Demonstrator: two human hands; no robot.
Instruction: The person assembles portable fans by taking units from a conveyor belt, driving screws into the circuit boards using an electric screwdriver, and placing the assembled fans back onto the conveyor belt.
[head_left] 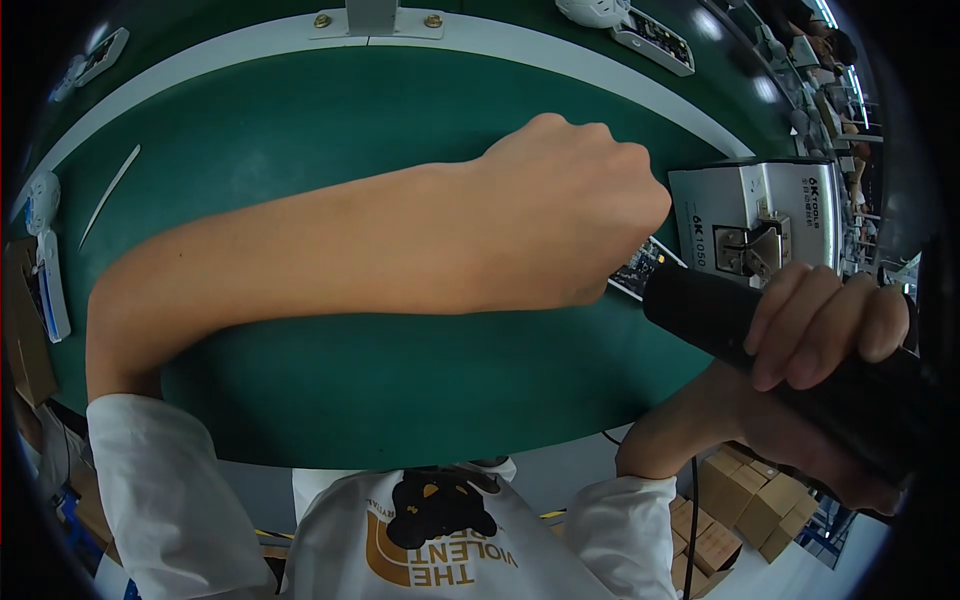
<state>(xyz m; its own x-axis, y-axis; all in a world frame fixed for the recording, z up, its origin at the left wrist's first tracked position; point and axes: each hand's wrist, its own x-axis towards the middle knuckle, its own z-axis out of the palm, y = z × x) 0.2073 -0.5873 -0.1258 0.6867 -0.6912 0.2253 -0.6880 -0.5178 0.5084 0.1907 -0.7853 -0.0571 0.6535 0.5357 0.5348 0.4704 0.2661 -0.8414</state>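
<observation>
Item, nearest: a black cylindrical object (700, 308), lying across my right hand (820, 350), fingers closed round it, its blunt end over the table's right part. Item: my left hand (585, 215), knuckles up, fingers curled out of sight; whether they close on anything, I cannot tell. Item: a circuit board (648, 268), partly hidden, just beside the left hand and the cylinder's end.

Item: one table (400, 390), green, its near edge rounded before my white shirt (440, 550). Green surface runs between left forearm and near edge, and again from forearm to far rim. Item: a metal box (750, 215) with latch-like fitting, at the right edge, beyond the board. Item: a thin white strip (110, 195), slanting, far left. Item: a white device (48, 260), left edge.

Item: a white rim strip (520, 38), curved, with a screwed bracket (375, 22). Item, beyond it: a second white device (650, 42), circuitry exposed. Item: cardboard boxes (755, 500), lower right, below table level. Item, farthest: a person (830, 45), upper right.
</observation>
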